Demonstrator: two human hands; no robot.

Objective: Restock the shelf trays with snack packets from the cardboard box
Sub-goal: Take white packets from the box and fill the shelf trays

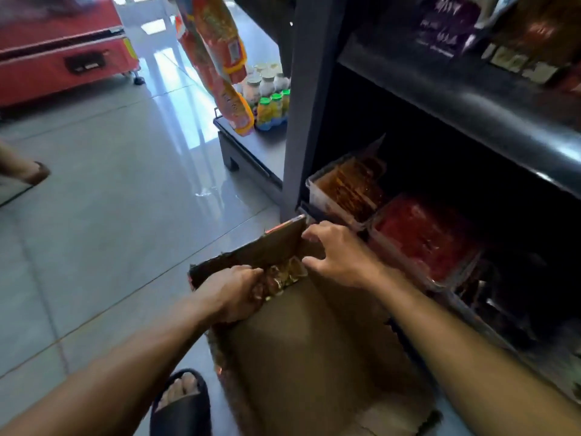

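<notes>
The snack packets (281, 276) sit bunched at the far end of the cardboard box (314, 341), just under its raised far flap (267, 247). The left hand (232, 292) has its fingers curled round the near side of this bunch and grips it. The right hand (338, 253) hovers spread above the far right corner of the box, fingers relaxed and holding nothing, with its fingertips at the flap's edge; whether they touch it cannot be told. The box lies with its long axis running from the person toward the shelf unit (408, 127), open end nearest the trays. Beyond the box and to its right, on the lowest shelf, stand a tray of brown packets (349, 187) and next to it a tray of red packets (421, 237). The packets therefore lie nearer the left hand, while the trays lie on the right hand's side, so the lift probably has to travel up and rightward across the box's corner. On the tiled floor (125, 199) left of the box is a sandalled foot (182, 401).
</notes>
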